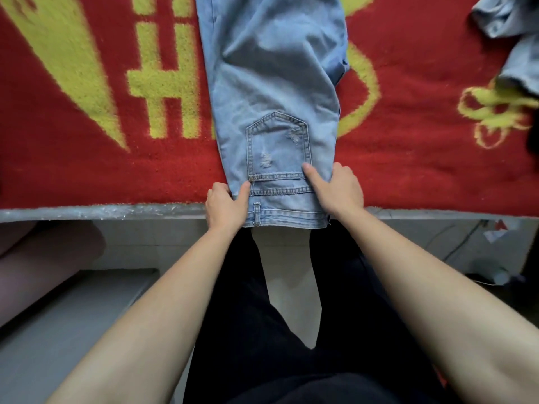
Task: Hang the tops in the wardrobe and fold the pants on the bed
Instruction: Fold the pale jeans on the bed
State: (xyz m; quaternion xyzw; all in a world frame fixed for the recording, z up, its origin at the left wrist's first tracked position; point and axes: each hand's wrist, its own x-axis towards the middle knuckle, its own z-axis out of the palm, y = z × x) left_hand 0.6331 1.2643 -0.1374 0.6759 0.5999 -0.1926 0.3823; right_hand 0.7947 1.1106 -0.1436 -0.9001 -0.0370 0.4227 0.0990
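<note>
Nearest the camera, the person's dark trousers (239, 330) fill the 6 o'clock part of the view. From 7 and 5 o'clock the bare left forearm (163, 287) and right forearm (423, 272) reach forward and draw together toward the middle.

The left hand (226, 204) sits just below centre, slightly toward 7 o'clock. It grips the left side of the jeans (274, 83) near the waist, thumb flat on top of the denim and fingers curled round the side edge. The right hand (339, 188), slightly toward 5 o'clock, grips the opposite side the same way, its thumb lying beside the back pocket (278, 147). The fingertips of both hands are tucked under or behind the cloth and cannot be seen.

Between the hands, the waistband (287, 218) overhangs the near edge of the bed (102, 212). The jeans, pale blue and doubled lengthwise, run from there straight toward 12 o'clock over a red blanket (73, 176) with yellow markings. Their legs are cut off by the top edge. The pocket shows frayed patches.

Far off at 2 o'clock, well apart from the jeans, a second denim garment (507, 21) lies crumpled on the blanket and is partly cut off by the right edge. A dark shape below it at 3 o'clock is too clipped to identify.
</note>
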